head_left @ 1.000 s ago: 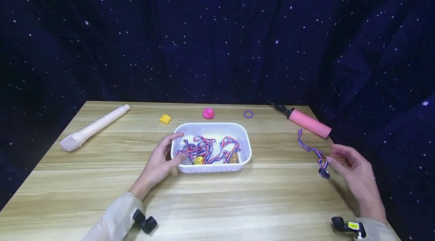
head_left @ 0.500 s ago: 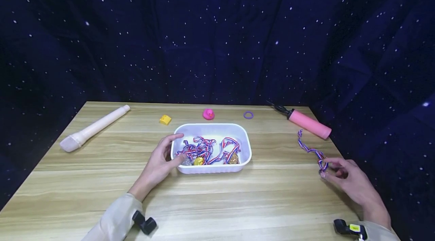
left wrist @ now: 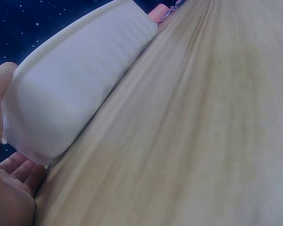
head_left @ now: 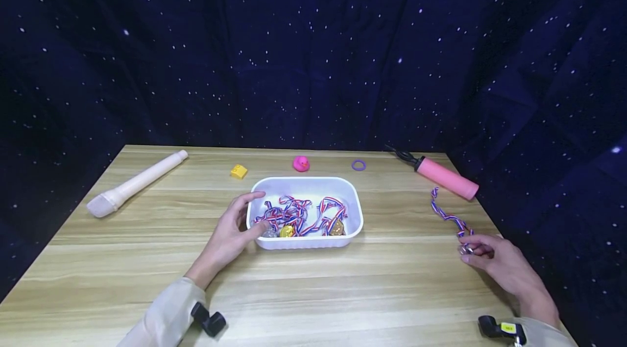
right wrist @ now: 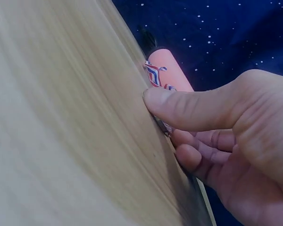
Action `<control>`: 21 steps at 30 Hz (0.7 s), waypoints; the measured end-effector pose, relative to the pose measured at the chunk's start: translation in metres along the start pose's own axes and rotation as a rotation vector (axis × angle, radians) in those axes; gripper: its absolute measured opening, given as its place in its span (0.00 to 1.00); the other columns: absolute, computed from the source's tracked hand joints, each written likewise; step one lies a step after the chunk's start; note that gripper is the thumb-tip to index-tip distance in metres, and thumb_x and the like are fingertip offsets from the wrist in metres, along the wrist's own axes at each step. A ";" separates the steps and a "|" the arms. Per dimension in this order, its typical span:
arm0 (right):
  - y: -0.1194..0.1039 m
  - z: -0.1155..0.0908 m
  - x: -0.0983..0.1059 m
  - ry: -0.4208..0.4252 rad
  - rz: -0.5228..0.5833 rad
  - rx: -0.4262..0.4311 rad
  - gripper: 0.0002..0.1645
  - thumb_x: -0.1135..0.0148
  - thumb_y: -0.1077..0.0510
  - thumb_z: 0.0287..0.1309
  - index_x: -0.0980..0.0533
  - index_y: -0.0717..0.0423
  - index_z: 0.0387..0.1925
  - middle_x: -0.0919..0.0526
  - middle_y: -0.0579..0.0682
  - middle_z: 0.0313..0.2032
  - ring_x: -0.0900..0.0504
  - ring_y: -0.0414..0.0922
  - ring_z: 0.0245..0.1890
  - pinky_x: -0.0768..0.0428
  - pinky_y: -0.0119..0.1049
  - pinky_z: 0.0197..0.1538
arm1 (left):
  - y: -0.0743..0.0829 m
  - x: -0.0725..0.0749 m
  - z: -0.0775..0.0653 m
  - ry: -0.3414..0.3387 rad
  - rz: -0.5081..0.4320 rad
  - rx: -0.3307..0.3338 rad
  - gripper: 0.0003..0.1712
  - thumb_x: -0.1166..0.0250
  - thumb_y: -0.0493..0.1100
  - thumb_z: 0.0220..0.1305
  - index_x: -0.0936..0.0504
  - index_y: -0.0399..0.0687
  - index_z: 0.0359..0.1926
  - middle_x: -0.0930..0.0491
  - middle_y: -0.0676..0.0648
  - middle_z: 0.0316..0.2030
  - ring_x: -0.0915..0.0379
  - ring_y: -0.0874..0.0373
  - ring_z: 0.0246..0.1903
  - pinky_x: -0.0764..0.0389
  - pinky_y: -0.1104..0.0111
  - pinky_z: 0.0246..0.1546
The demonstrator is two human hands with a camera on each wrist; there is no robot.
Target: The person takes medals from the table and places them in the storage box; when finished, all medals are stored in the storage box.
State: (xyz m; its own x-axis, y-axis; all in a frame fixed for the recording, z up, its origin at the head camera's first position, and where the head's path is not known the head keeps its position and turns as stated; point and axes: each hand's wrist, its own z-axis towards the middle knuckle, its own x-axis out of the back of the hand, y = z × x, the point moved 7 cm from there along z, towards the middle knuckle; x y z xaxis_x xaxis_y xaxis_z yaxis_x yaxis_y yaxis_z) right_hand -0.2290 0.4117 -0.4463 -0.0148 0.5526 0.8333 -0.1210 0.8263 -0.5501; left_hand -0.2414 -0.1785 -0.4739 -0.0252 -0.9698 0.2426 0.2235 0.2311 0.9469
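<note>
My left hand (head_left: 229, 235) holds the left end of a white plastic tub (head_left: 308, 244), thumb and fingers around its rim. Inside lie medals on striped red, white and blue ribbons: a silver-coloured one (head_left: 269, 233) near my thumb, a gold one (head_left: 287, 231) and a bronze-coloured one (head_left: 337, 228). Far to the right, my right hand (head_left: 506, 265) pinches a silver-coloured medal (head_left: 465, 249) low at the table. Its ribbon (head_left: 443, 215) trails away along the wood. In the right wrist view my thumb (right wrist: 179, 106) hides most of that medal.
Along the back are a pale microphone (head_left: 139, 181), a yellow block (head_left: 238, 172), a pink rubber duck (head_left: 301, 163) and a purple ring (head_left: 358, 165). A pink hand pump (head_left: 446, 177) lies beyond the ribbon, near the table's right edge. A dark starry curtain (head_left: 313, 64) hangs behind.
My right hand has come down from beside the ribbon onto the medal and now pinches it. The left hand and the tub have stayed in place.
</note>
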 end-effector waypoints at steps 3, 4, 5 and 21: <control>-0.002 0.000 0.000 0.018 0.022 -0.004 0.23 0.18 0.62 0.62 0.12 0.58 0.59 0.11 0.51 0.44 0.20 0.33 0.38 0.21 0.29 0.39 | 0.000 0.000 0.000 0.000 0.002 -0.001 0.39 0.24 0.37 0.70 0.25 0.54 0.78 0.31 0.41 0.77 0.27 0.39 0.74 0.30 0.44 0.79; -0.002 0.000 -0.001 0.021 0.033 -0.007 0.24 0.18 0.63 0.61 0.12 0.59 0.59 0.12 0.51 0.44 0.20 0.34 0.38 0.21 0.29 0.39 | 0.000 0.000 0.000 0.001 0.003 -0.002 0.39 0.24 0.37 0.70 0.25 0.54 0.78 0.31 0.41 0.77 0.27 0.39 0.74 0.30 0.44 0.79; -0.003 0.000 -0.001 0.024 0.050 -0.012 0.24 0.18 0.63 0.61 0.13 0.60 0.59 0.13 0.51 0.43 0.20 0.34 0.37 0.22 0.29 0.38 | 0.000 0.000 0.000 0.001 0.002 -0.002 0.39 0.24 0.37 0.69 0.25 0.54 0.78 0.31 0.40 0.77 0.27 0.39 0.73 0.30 0.44 0.79; -0.015 0.003 0.000 0.224 -0.025 0.076 0.05 0.19 0.57 0.67 0.06 0.48 0.43 0.08 0.52 0.47 0.24 0.20 0.44 0.26 0.21 0.45 | 0.001 0.000 0.000 0.003 0.010 0.011 0.39 0.24 0.37 0.70 0.25 0.55 0.78 0.31 0.41 0.77 0.25 0.40 0.72 0.27 0.47 0.78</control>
State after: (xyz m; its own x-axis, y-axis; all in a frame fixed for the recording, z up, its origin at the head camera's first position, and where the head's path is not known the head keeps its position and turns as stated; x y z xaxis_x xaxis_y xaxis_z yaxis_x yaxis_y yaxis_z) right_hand -0.2298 0.3994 -0.4380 0.2085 0.5490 0.8094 -0.1926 0.8344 -0.5164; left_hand -0.2413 -0.1785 -0.4731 -0.0205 -0.9676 0.2518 0.2132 0.2419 0.9466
